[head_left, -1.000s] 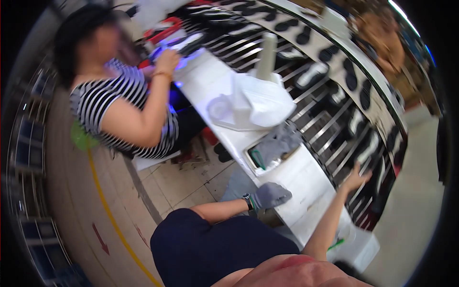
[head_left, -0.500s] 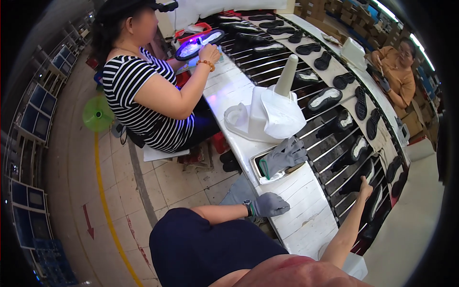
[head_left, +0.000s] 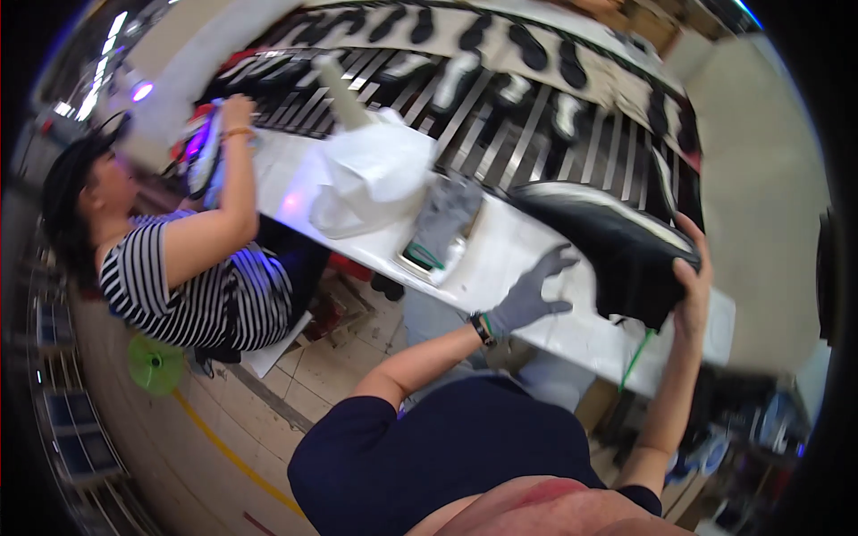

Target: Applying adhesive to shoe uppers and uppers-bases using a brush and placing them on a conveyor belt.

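A black shoe upper (head_left: 617,241) with a pale strip along its underside hangs over the white worktable (head_left: 500,268), sole side up. My bare right hand (head_left: 693,277) grips it at the heel end. Close to the shoe's left side is my left hand (head_left: 527,299) in a grey glove, its fingers spread and holding nothing. A green lace or cord (head_left: 635,357) dangles below the shoe. Left of my gloved hand, a pale tray (head_left: 416,262) on the table holds grey gloves (head_left: 449,210).
Beyond the table, a slatted roller conveyor (head_left: 500,161) carries several black shoe uppers, with dark soles (head_left: 527,46) on a pale belt behind. A white-covered container (head_left: 371,170) with an upright cone stands on the table. A co-worker in a striped shirt (head_left: 201,286) sits at left.
My right hand has brought the shoe upper from the conveyor to above the table. My left hand has lifted and opened its fingers. The view has turned to the right.
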Demonstrator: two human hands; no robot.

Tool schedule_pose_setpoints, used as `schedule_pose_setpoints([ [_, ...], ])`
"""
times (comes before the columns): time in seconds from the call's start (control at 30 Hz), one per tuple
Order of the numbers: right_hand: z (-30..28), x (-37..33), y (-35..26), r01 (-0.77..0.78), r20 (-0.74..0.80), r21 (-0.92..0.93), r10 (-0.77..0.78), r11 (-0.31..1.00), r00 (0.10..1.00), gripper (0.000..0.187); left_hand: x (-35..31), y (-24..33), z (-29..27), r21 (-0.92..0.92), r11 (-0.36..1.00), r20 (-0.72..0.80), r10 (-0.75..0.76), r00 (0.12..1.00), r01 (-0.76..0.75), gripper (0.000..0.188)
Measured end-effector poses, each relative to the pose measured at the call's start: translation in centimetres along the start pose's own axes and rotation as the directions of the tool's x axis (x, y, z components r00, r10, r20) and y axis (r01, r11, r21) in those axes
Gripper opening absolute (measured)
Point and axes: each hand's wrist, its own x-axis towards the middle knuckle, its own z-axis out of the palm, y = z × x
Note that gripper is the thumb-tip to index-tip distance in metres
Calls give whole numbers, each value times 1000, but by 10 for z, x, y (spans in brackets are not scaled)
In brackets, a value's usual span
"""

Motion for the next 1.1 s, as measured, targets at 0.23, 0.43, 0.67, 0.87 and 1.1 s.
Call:
schedule_pose_setpoints([
  [0.23,-1,-118,78,-172,-599,-132,60,976,798,49,-56,26,19,3,995,-244,-95,965,99,34],
  [0.43,-13,-187,167,-479,-820,-444,-128,758,557,44,-64,-6,-23,482,871,-96,-54,994,94,52],
  [0.67,-24,-174,174,-347,-872,-291,-98,892,480,19,-99,-34,-30,767,640,-48,-18,999,48,64],
  [0.87,-45,-148,105,-566,-610,-763,-59,312,790,14,-104,-25,-27,771,637,-26,0,1000,20,62],
  [1.1,-46,-123,99,-492,-495,-869,66,-48,867,17,-107,-23,-28,772,636,-18,15,1000,5,59],
])
